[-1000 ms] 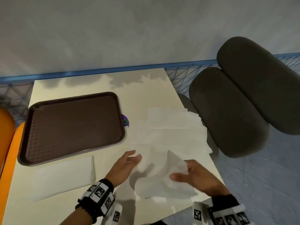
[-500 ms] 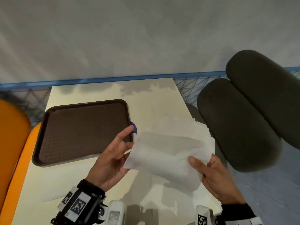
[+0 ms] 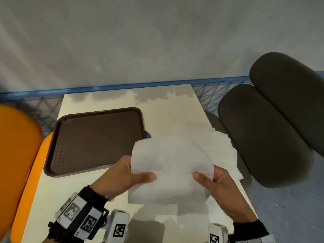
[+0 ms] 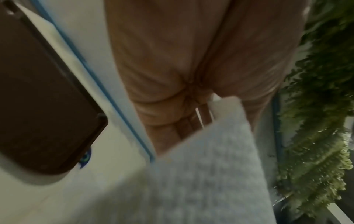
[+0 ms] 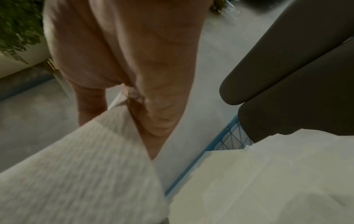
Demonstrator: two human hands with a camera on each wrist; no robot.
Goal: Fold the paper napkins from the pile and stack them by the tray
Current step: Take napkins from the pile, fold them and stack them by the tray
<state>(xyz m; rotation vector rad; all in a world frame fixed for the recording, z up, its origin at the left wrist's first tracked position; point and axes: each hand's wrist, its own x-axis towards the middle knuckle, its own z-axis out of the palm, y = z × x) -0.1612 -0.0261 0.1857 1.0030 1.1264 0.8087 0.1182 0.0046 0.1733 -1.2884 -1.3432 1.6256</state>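
white paper napkin (image 3: 168,165) held up in the air over the near part of the table, between both hands. left hand (image 3: 122,178) pinches its left edge, thumb on top and fingers hidden behind the sheet; right hand (image 3: 220,186) pinches the right edge the same way. sheet looks half folded, top layer curving over.

to do the fold well, probably: bring the edges level, match the corners before creasing, keep the pinch light so the thin paper does not tear, then lay it flat on the table and press the crease. wrist views are blurred, only palms and textured paper show.

loose napkin pile (image 3: 210,142) lies on the table's right side behind the held sheet. brown tray (image 3: 94,139) sits on the left, nothing in it. folded stack not in view now.

cream table (image 3: 157,106), glossy, with a small purple sticker (image 3: 147,134) just beside the tray's right edge. grey chair (image 3: 266,130) on the right, orange chair (image 3: 17,155) on the left, blue rail (image 3: 122,87) along the grey wall, green plants (image 4: 316,136) in the wrist view.
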